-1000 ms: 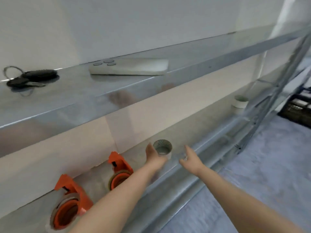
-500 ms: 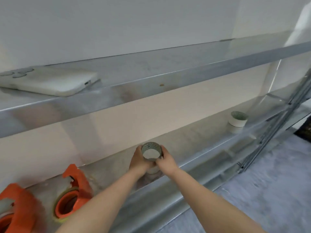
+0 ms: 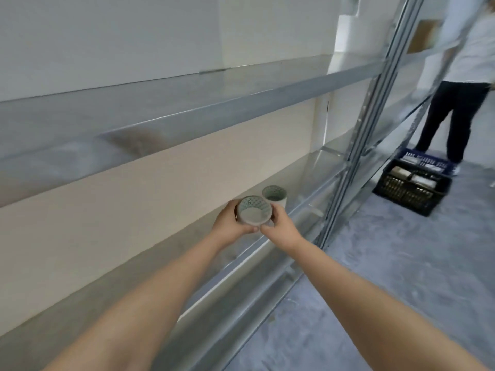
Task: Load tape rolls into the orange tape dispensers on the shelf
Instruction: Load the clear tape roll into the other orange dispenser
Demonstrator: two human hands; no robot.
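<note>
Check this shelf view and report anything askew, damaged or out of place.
Nothing stands out. Both hands, left hand and right hand, hold one tape roll over the lower shelf; a second roll stands upright behind it. No orange dispensers show in this view.

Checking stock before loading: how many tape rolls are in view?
2. One tape roll held between the left hand and right hand; another roll stands on the lower shelf just behind.
</note>
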